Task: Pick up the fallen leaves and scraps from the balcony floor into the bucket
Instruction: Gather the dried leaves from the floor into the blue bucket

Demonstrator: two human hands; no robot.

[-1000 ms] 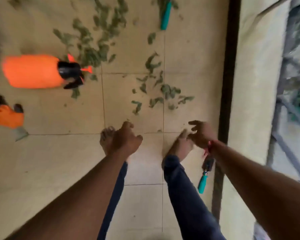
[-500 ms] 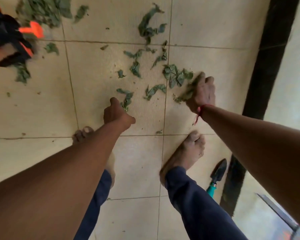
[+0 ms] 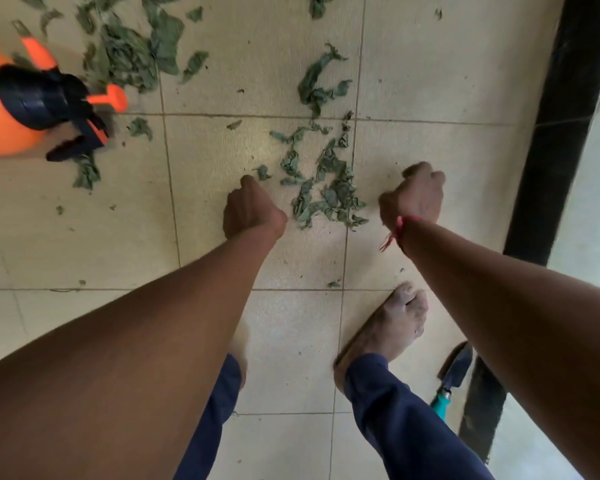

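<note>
As seen from the head view, the left hand [image 3: 253, 209] and right hand [image 3: 413, 195] flanked one heap of leaves [image 3: 326, 199] on the balcony floor [image 3: 84, 237], fingers [image 3: 248, 181] curled under. Whether they gripped any could not be told. Crumbly scraps could sift out, no bucket being visible. One sprayer [image 3: 14, 105] and one trowel [image 3: 454, 375] lay nearby.

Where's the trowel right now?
Head view, lower right: the trowel lies on the floor between the right foot and the black strip.

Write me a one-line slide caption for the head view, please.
The left hand and right hand flank a leaf pile on the floor, sprayer nearby.
</note>
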